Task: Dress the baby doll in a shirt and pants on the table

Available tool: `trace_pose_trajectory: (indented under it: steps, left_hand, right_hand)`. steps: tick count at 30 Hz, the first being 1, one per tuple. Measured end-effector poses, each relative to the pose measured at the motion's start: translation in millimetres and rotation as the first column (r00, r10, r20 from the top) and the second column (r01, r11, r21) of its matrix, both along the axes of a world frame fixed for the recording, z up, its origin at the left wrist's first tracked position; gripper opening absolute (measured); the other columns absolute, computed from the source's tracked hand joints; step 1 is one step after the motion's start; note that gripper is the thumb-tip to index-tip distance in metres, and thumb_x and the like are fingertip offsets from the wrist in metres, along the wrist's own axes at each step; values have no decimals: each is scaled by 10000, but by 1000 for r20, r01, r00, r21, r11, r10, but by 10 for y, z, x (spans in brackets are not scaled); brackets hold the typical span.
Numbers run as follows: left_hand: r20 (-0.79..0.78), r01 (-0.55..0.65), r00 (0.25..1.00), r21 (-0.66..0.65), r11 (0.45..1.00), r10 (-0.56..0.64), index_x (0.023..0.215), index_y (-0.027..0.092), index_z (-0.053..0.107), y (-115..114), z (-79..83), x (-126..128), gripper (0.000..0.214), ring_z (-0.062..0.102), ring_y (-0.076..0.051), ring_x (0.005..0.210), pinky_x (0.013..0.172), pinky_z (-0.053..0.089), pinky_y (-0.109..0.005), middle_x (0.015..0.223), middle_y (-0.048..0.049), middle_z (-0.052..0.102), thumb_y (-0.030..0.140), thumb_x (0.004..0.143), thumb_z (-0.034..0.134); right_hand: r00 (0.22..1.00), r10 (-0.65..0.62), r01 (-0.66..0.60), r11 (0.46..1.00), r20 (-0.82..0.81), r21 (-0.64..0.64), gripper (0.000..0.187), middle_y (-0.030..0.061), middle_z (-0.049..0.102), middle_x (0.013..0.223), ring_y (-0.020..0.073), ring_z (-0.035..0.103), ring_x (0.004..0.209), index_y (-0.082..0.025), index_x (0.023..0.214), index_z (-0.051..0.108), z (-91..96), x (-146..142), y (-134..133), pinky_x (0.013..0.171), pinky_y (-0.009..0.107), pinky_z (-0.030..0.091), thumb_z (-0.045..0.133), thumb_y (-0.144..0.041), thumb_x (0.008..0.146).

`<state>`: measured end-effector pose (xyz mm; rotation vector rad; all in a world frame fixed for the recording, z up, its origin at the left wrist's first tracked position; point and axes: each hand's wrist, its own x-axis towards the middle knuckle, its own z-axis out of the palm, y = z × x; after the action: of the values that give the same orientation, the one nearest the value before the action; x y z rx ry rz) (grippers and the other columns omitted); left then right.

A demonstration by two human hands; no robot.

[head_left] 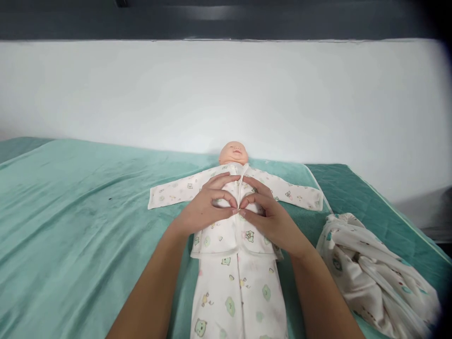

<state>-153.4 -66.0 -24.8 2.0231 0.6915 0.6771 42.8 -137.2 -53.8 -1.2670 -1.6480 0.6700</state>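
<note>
A baby doll [233,153] lies on its back, dressed in a white printed jacket [221,238] with both sleeves spread out sideways. White printed trousers [240,296] cover its legs below the jacket hem. My left hand [212,202] and my right hand [263,205] meet over the chest at the jacket's front opening. Each pinches an edge of the jacket between thumb and forefinger, the fingertips nearly touching. Whatever fastener may sit between the fingertips is hidden. Above my hands, the front edges run up to the doll's neck.
A teal blanket [88,212] with shallow wrinkles lies under the doll. To the right rests a crumpled white printed cloth [374,278], partly on a darker green quilted mattress [339,188]. Behind stands a white wall [226,94], with a dark beam [226,21] above it.
</note>
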Motion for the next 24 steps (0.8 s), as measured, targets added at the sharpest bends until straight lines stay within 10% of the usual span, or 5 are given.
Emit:
trace_pose_trajectory:
  steps: [7, 17, 24]
  left_hand:
    - [-36, -12, 999, 58, 998, 15, 782, 251, 701, 9, -5, 2, 119, 209, -280, 1509, 1065, 477, -410, 1539, 61, 427, 172, 807, 615]
    - [-12, 5, 1000, 4, 1000, -5, 816, 268, 730, 12, 3, 11, 99, 200, -279, 1513, 959, 546, -370, 1545, 54, 416, 323, 845, 653]
    - [-45, -42, 998, 89, 995, 46, 865, 263, 638, -9, -1, 36, 111, 252, -252, 1495, 1214, 256, -512, 1542, 35, 421, 305, 805, 721]
  right_hand:
    - [999, -43, 42, 999, -23, -25, 32, -37, 410, 1544, 237, 287, 1473, -290, 869, 686, 19, -25, -14, 1194, 462, 266, 654, -294, 870]
    - [982, -147, 150, 989, -115, 17, 42, 7, 501, 1475, 247, 408, 1406, -272, 837, 688, -32, -114, 20, 1163, 456, 312, 653, -293, 848]
    - [974, -165, 158, 986, -155, -54, 34, -16, 509, 1471, 249, 397, 1414, -275, 785, 705, -3, -122, 12, 1163, 436, 306, 689, -275, 814]
